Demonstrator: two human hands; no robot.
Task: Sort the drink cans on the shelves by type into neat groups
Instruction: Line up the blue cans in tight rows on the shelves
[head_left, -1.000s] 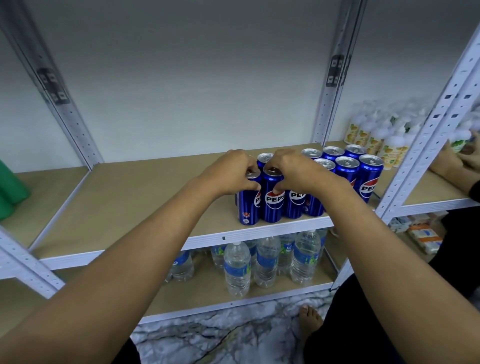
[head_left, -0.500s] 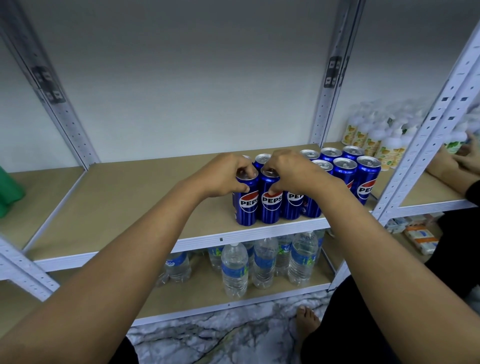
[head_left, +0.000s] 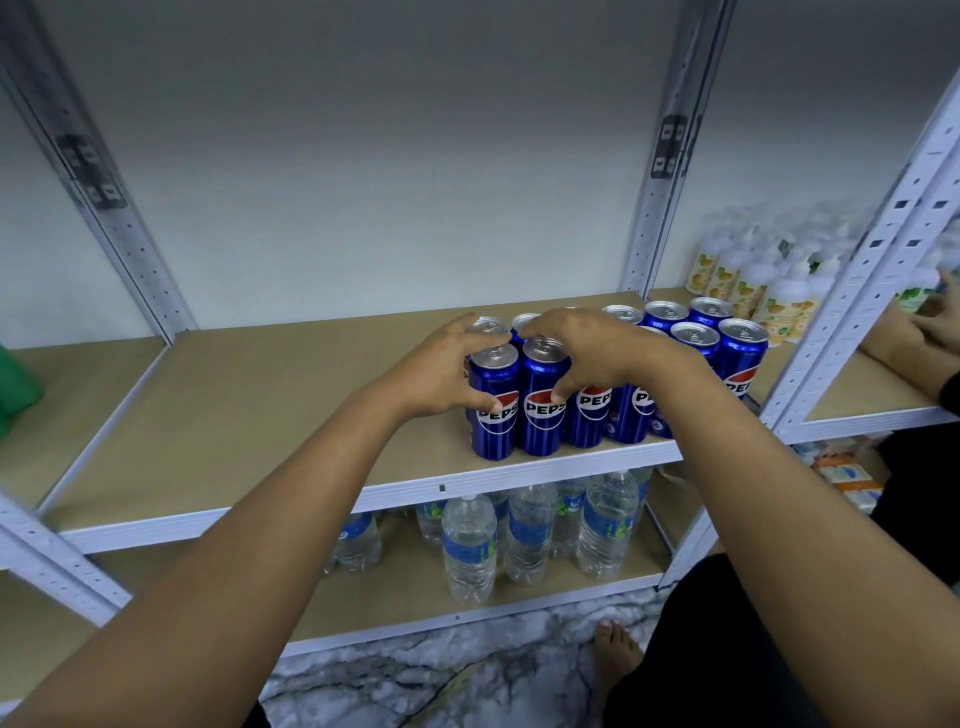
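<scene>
Tall blue aluminium Pepsi cans (head_left: 597, 384) stand grouped at the wooden shelf's (head_left: 260, 410) 3 o'clock end. The left hand (head_left: 441, 374) cups the front corner can (head_left: 494, 405); the right hand (head_left: 582, 353) clasps its neighbour (head_left: 543, 402). A hard nudge could likely topple the front row off the edge.

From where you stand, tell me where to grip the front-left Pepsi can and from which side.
Grip the front-left Pepsi can around its upper body, coming from the left and front. It stands upright, its right side touches the next can, and the shelf is bare to its left.
</scene>
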